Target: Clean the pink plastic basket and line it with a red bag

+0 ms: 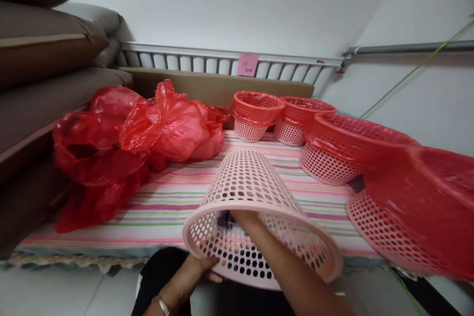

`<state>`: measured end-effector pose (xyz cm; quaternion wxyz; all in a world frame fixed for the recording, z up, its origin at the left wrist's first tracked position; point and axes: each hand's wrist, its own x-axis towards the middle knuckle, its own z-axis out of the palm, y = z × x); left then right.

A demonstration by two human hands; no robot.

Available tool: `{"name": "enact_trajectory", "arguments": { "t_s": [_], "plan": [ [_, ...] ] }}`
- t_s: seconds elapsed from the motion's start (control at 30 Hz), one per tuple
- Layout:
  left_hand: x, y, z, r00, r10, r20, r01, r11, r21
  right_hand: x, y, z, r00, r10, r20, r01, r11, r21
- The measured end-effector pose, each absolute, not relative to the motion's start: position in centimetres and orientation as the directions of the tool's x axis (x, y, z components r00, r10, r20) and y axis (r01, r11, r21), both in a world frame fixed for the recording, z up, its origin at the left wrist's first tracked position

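Note:
A pale pink perforated plastic wastebasket [246, 175] lies tilted on its side, its mouth facing me, at the bed's front edge. My left hand [198, 269] grips the lower left of its rim, thumb on the wall and fingers underneath. Reaching in through the mouth, my right hand [242, 217] is at the inner wall with a dark purple cloth [225, 219]. The holes and wall partly hide its fingers, which look closed on the cloth.
Several wastebaskets lined with red plastic bags [328, 145] stand on the right. Crumpled red plastic bags [174, 128] lie on the striped sheet [163, 192] at left. Brown cushions [48, 44] are stacked at far left. Behind are a radiator [200, 64] and a pink note [248, 64].

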<state>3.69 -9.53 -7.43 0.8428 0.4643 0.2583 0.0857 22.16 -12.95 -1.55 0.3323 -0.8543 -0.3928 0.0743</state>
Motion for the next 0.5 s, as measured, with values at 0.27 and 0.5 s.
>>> {"name": "enact_trajectory", "arguments": {
  "t_s": [0.27, 0.5],
  "plan": [
    [3.7, -10.9, -5.6, 0.839, 0.433, -0.329, 0.102, 0.468, 0.878, 15.2, -20.0, -3.0, 0.514, 0.857, 0.043, 0.651, -0.357, -0.67],
    [3.3, -11.2, -7.3, 0.871, 0.287, -0.4, 0.128, 0.652, 0.747, 17.3, -14.0, -2.7, 0.681, 0.689, 0.248, 0.655, -0.422, -0.627]
  ]
}}
